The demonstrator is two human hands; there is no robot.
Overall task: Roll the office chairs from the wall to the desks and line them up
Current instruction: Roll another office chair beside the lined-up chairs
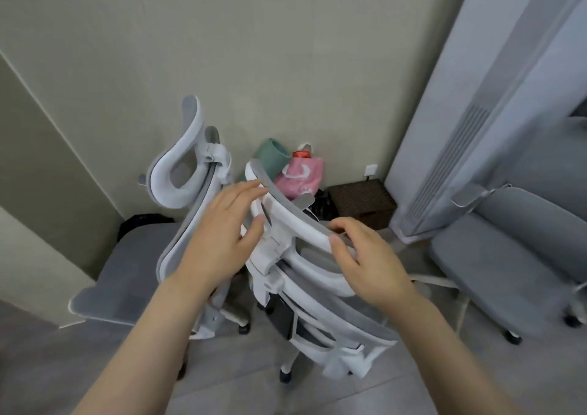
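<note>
Looks like an office corner, prob a storage nook. Grey-and-white mesh office chairs (190,224) w/ headrests crowd the near floor, a third chair (514,255) at right. Plain beige wall (254,49) far side, wall socket (370,170) low down, tall floor-standing AC unit (451,135) on the right. Grey tile floor (79,351). Pink bag (301,176) & woven basket (362,201) dumped by the wall.

Both hands (222,233) (368,262) reach the middle chair's headrest (295,220), fingers spread.

White-and-grey office chairs (305,255), pink bag (301,176), grey-green wall (254,65).
</note>
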